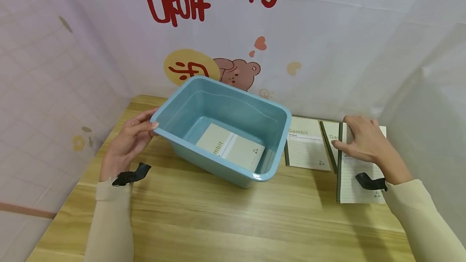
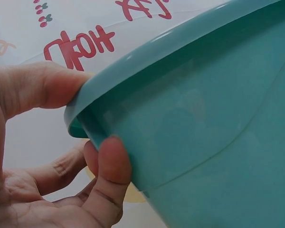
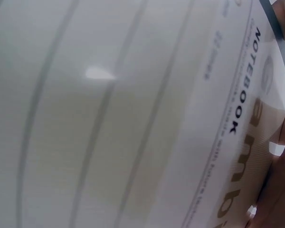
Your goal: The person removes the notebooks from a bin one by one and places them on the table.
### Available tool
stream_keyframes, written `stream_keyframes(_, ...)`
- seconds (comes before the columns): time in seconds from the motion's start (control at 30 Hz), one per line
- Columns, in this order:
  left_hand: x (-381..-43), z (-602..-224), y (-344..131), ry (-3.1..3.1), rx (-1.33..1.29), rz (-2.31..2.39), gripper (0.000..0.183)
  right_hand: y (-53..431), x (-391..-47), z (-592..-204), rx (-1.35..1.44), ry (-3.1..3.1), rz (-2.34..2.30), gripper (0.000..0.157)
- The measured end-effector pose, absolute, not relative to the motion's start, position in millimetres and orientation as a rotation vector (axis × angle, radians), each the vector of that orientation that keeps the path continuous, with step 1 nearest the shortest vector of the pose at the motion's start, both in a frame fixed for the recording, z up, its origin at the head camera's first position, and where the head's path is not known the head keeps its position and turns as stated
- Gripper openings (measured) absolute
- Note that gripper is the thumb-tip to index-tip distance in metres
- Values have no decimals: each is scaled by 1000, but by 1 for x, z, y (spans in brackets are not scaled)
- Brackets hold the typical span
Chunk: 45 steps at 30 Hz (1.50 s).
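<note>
In the head view my left hand (image 1: 132,138) grips the left corner of a blue plastic tub (image 1: 214,167), thumb on the rim and fingers beneath it. The left wrist view shows these fingers (image 2: 115,164) pressed to the wall of the tub (image 2: 204,114) under its lip. Inside the tub lies a cream notebook (image 1: 240,153). At the right, my right hand (image 1: 364,136) holds another notebook (image 1: 358,189) by its upper end, dark spine to the left. That notebook's lined cover (image 3: 133,118) fills most of the right wrist view.
A notebook (image 1: 307,146) lies on the wooden table (image 1: 233,221) right of the tub. Beside it a further notebook (image 1: 330,132) is partly hidden behind the held one. A printed white curtain (image 1: 327,31) hangs behind the table and along both sides.
</note>
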<state>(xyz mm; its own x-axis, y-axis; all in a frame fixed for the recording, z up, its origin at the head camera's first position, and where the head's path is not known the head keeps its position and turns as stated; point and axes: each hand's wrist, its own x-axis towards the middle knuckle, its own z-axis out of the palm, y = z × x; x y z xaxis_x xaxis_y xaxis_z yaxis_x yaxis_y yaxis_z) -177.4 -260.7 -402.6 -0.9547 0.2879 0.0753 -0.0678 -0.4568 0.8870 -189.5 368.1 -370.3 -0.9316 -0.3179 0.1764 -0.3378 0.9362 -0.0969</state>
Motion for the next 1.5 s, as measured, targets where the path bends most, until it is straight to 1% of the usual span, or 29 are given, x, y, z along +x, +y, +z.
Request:
stream_keyframes(0.2,-178,-402,-258,1513,321,2490,36,392,-172,-393,472,-2966,163,43)
stream_keyframes(0.37,-175,-402,-260,1478,331,2515,36,402,-163,-411,473,-3024,177,41)
stream_keyframes(0.5,-175,-402,-260,1483,337,2514,36,407,-155,-423,468,-3104,183,44)
stream_keyframes(0.7,-174,-406,-260,1461,322,2522,36,411,-147,-438,474,-3219,155,58)
stream_keyframes(0.93,-173,-405,-261,1466,329,2523,36,412,-140,-450,487,-3300,126,87)
stream_keyframes(1.0,-173,-404,-260,1465,337,2524,36,413,-137,-452,482,-3309,141,90)
stream_keyframes(1.1,-174,-403,-259,1463,342,2523,36,414,-134,-453,480,-3313,194,87)
stream_keyframes(1.2,-175,-403,-259,1458,341,2521,37,414,-132,-454,490,-3300,263,77)
stream_keyframes(1.4,-177,-404,-258,1459,329,2513,37,418,-134,-451,534,-3297,370,63)
stream_keyframes(1.5,-176,-403,-257,1451,335,2525,37,420,-137,-449,532,-3298,386,52)
